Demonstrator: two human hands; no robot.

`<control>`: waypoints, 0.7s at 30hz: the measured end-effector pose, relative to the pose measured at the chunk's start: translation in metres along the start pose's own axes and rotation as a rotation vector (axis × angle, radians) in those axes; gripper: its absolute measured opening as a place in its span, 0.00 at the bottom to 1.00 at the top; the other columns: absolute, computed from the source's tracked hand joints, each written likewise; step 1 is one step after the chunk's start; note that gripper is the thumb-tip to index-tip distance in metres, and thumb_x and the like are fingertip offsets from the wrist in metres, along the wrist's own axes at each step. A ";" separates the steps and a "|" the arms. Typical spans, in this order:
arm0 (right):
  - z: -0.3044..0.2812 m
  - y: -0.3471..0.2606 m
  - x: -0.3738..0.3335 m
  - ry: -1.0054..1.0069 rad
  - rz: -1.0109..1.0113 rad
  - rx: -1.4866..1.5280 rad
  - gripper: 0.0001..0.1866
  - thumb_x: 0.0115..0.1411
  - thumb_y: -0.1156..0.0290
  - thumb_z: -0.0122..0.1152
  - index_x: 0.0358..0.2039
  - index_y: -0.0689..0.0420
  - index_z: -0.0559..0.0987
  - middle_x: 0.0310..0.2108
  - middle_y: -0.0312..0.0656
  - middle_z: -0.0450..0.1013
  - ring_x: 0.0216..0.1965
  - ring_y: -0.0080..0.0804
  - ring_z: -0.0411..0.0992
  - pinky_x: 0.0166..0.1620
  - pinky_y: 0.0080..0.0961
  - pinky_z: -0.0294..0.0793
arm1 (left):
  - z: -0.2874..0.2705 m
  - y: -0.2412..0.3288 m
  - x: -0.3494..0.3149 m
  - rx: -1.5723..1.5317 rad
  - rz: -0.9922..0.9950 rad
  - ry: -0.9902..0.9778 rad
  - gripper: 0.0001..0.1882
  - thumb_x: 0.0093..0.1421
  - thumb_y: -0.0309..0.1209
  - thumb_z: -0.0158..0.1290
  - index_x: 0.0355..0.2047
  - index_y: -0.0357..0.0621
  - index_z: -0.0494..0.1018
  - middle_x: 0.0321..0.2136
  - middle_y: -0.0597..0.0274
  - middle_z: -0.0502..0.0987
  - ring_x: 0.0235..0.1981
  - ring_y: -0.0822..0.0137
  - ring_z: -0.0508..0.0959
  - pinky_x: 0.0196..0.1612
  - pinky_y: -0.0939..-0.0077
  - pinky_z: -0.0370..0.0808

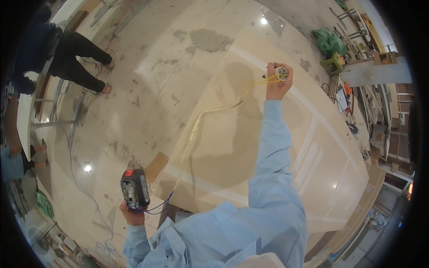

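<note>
In my left hand [133, 216] is a black power-tool battery pack [142, 189] with a red patch on top, held over the floor beside a large tan panel [223, 165]. A blue wire [160, 208] curves out by the pack and meets a pale yellow cable [195, 125]. That cable runs across the panel to my stretched-out right hand [277, 91]. There my fingers are closed round a small round fitting [281, 73] with a whitish rim and a metallic face. Yellow wires lead into it. Its exact kind is unclear.
A person in dark trousers [78, 58] stands at the left by a metal-framed bench [56, 124]. A cord [87, 194] snakes over the floor. At the right are a green bag [328, 41], a green stool [333, 64], a clipboard [342, 99] and stacked boards [377, 178].
</note>
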State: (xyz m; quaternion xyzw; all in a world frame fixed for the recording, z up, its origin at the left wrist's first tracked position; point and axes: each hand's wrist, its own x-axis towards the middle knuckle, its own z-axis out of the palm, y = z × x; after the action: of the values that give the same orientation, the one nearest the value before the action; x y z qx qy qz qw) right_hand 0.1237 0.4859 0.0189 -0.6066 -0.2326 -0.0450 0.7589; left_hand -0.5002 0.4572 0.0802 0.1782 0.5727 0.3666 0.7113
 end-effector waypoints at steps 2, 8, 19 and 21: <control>0.008 -0.004 -0.004 -0.018 -0.020 -0.116 0.15 0.53 0.79 0.71 0.37 0.58 0.72 0.32 0.38 0.75 0.33 0.23 0.73 0.38 0.21 0.75 | -0.009 0.010 -0.009 -0.106 0.030 0.123 0.27 0.60 0.55 0.45 0.45 0.46 0.72 0.30 0.62 0.80 0.17 0.71 0.72 0.16 0.75 0.69; -0.009 -0.015 -0.017 0.022 0.000 -0.148 0.15 0.53 0.76 0.72 0.36 0.57 0.73 0.31 0.37 0.75 0.32 0.23 0.73 0.37 0.19 0.74 | -0.030 0.030 -0.025 -0.114 0.088 0.031 0.20 0.62 0.51 0.49 0.43 0.49 0.75 0.28 0.64 0.80 0.16 0.76 0.70 0.10 0.82 0.63; -0.009 -0.041 -0.061 -0.017 -0.032 -0.141 0.15 0.53 0.79 0.70 0.36 0.59 0.71 0.31 0.40 0.75 0.32 0.26 0.74 0.36 0.23 0.76 | -0.086 0.019 -0.023 -0.081 -0.034 0.027 0.24 0.60 0.51 0.49 0.46 0.45 0.75 0.31 0.58 0.81 0.12 0.72 0.68 0.08 0.83 0.59; -0.006 -0.050 -0.071 0.029 -0.029 -0.035 0.13 0.54 0.80 0.68 0.36 0.60 0.72 0.30 0.42 0.76 0.33 0.28 0.75 0.39 0.24 0.77 | -0.091 0.017 -0.024 -0.026 -0.050 -0.013 0.24 0.60 0.51 0.49 0.45 0.45 0.75 0.31 0.58 0.80 0.11 0.72 0.66 0.09 0.82 0.59</control>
State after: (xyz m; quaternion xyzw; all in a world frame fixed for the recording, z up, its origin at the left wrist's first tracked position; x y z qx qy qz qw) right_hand 0.0448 0.4521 0.0344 -0.6155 -0.2295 -0.0688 0.7508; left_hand -0.5938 0.4363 0.0825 0.1570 0.5673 0.3551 0.7262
